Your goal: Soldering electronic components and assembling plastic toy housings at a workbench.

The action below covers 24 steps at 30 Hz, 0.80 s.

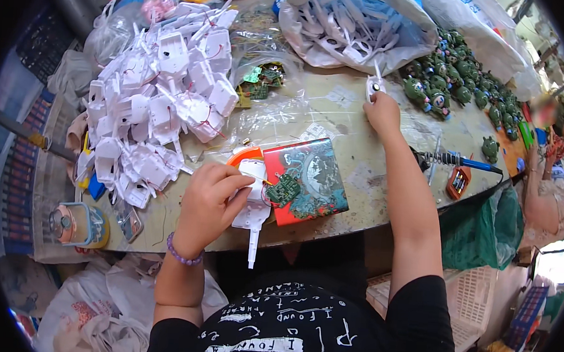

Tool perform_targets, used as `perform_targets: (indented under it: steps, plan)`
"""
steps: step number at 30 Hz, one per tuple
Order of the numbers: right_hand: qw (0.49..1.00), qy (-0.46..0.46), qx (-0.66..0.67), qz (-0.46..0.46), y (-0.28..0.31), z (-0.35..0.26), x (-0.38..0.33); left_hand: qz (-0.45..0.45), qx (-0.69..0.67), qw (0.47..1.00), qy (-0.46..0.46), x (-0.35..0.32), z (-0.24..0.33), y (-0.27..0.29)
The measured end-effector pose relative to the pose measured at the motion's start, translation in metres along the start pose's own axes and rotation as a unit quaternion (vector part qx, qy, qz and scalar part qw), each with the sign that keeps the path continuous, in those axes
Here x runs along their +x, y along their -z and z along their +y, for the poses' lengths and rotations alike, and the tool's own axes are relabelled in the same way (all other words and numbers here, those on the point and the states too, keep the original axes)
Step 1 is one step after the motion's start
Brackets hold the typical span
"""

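My left hand [211, 201] is closed at the near left, its fingertips pinched over a white plastic shell half [251, 216] with a narrow handle pointing toward me. Beside those fingertips a small green circuit board [284, 190], joined by thin wires, lies over a red and dark patterned box [320, 178]. An orange curved piece [247, 154] sits behind the shell. My right arm is stretched far forward. There my right hand [383, 112] grips a white plastic shell piece [374, 87] with a round dark opening, just in front of the bag's mouth.
A heap of white shells with red wires [165, 85] covers the left. A bag [296, 41] of white parts stands at the back, near many green turtle-like figures [459, 74]. A blue-handled soldering iron [457, 161] lies right. A jar [79, 225] and phone [130, 223] are near left.
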State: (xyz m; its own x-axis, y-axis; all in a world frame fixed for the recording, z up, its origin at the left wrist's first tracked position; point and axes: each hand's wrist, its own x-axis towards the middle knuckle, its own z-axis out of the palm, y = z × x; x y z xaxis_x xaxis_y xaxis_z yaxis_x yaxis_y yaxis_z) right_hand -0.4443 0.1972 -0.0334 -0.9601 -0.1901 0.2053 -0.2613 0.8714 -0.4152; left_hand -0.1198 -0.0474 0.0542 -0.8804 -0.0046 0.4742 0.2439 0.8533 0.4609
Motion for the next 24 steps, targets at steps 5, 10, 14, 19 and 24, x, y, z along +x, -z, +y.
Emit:
perform_targets:
  steps: [5,10,14,19,24]
  plan:
    - [0.959,0.027,0.28,-0.028,0.036,-0.02,-0.064,-0.028,0.041,0.998,-0.023,0.018,-0.014,-0.006]
    - [0.912,0.013,0.398,-0.099,0.072,-0.034,-0.127,-0.102,0.031,0.987,-0.121,0.041,-0.011,0.0]
    - [0.879,0.003,0.455,-0.143,0.093,-0.043,-0.153,-0.139,0.024,0.979,-0.15,0.046,-0.013,0.002]
    - [0.911,0.293,0.278,-0.08,0.11,-0.044,-0.152,-0.124,0.062,0.97,-0.2,0.04,-0.01,0.015]
    - [0.893,0.385,0.205,-0.111,0.109,-0.063,-0.144,-0.038,0.083,0.982,-0.167,0.022,-0.001,0.025]
